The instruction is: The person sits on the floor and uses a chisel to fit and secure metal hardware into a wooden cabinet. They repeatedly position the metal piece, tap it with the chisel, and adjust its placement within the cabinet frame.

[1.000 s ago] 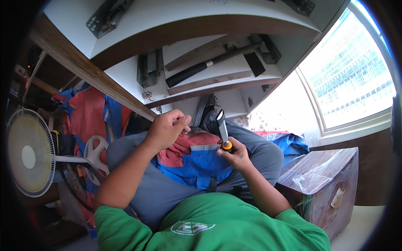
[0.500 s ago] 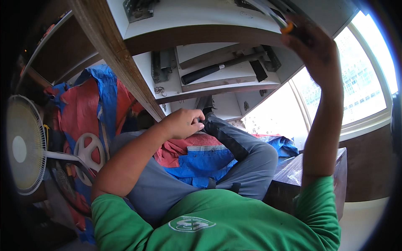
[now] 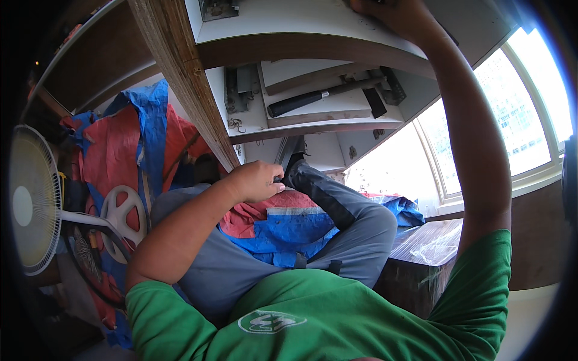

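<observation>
My right hand [image 3: 400, 17] reaches into the upper cabinet compartment, its fingers curled and partly cut off by the top edge. A dark bit shows at them, too little to name. Low in front of the cabinet, my left hand [image 3: 260, 180] is closed, with something small and dark at its fingertips that I cannot make out. Just beyond it, a grey metal strip [image 3: 290, 149] slants up beside my foot; whether the hand holds it is unclear. On the middle shelf [image 3: 337, 127] lies a black-handled tool [image 3: 298, 103], shaped like a hammer, across pale boards.
A rough wooden post [image 3: 180, 66] edges the cabinet on the left. Metal brackets [image 3: 241, 89] sit inside the middle compartment. Red and blue tarpaulin [image 3: 295, 231] spreads under my legs. A white fan [image 3: 37, 201] stands left; a plastic-wrapped box [image 3: 424, 246] sits right, below a window [image 3: 494, 120].
My right hand has moved left and up into the upper compartment; the long tool with an orange collar it held no longer shows. My left hand has shifted slightly down and left.
</observation>
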The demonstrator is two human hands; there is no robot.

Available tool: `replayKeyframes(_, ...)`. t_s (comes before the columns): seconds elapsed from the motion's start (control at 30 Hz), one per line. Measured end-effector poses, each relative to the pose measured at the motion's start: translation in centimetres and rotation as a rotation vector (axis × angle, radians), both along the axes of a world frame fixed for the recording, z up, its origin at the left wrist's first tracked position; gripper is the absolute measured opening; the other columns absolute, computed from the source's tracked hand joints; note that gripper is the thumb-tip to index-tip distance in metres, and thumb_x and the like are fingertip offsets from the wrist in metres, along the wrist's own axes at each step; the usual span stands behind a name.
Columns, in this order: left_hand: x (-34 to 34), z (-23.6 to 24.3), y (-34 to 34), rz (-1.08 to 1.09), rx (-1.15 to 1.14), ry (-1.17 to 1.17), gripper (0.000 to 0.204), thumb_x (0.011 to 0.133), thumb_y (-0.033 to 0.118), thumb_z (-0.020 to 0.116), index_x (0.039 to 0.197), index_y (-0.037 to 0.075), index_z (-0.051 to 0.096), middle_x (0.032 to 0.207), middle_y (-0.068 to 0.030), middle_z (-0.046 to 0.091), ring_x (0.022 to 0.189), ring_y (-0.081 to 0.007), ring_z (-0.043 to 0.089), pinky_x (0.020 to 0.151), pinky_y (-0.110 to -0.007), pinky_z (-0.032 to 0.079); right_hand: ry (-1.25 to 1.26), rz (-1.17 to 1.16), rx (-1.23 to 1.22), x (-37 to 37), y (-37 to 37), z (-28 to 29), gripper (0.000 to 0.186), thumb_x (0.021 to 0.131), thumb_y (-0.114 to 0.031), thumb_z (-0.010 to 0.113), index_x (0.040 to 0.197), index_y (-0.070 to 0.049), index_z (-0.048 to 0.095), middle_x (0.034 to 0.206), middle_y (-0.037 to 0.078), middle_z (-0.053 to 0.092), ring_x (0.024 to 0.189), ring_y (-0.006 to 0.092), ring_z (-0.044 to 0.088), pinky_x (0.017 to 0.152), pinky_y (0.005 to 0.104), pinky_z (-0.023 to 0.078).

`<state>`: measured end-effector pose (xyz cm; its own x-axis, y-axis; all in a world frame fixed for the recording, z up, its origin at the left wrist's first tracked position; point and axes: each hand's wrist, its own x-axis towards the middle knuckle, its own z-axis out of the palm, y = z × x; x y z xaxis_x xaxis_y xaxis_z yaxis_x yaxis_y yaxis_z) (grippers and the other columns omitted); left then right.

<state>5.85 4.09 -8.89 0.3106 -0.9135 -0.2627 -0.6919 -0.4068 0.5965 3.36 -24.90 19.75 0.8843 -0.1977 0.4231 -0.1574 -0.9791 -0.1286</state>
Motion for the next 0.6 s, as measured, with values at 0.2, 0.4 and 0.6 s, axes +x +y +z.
replayKeyframes(0.2, 0.0, -0.2, 0.0, -0.012, -0.028, -0.067, 0.036, 0.092, 0.032, 0.069, 0.114, 0.003, 0.066, 0.085, -0.0137, 0.071, 0.080, -0.0320, 0.069, 0.073, -0.042, 0.054, -0.011, -0.011, -0.096, -1.1, 1.2, -0.2, 0.045, 0.091, -0.039, 0.072, 0.123, -0.008, 0.070, 0.111, 0.021, 0.073, 0.103, 0.0380, 0.070, 0.091, 0.0450, 0.053)
replayKeyframes(0.4, -0.1, 0.4, -0.1, 0.013, 0.080, -0.009, 0.039, 0.092, 0.038, 0.067, 0.116, 0.007, 0.068, 0.102, -0.0201, 0.073, 0.098, -0.0375, 0.070, 0.086, -0.046, 0.055, -0.037, -0.029, -0.078, -2.9, 1.7, -0.3, 0.049, 0.091, -0.042, 0.071, 0.125, -0.005, 0.068, 0.118, 0.020, 0.071, 0.106, 0.0377, 0.068, 0.092, 0.0456, 0.053)
replayKeyframes(0.6, 0.1, 0.4, -0.2, -0.012, 0.084, -0.014, 0.040, 0.092, 0.038, 0.068, 0.117, 0.007, 0.067, 0.101, -0.0186, 0.073, 0.097, -0.0366, 0.070, 0.086, -0.045, 0.055, -0.470, 0.203, -0.044, -6.5, 0.0, -2.4, 0.036, 0.095, -0.027, 0.072, 0.122, -0.003, 0.070, 0.108, 0.015, 0.071, 0.100, 0.0218, 0.067, 0.087, 0.0339, 0.053)
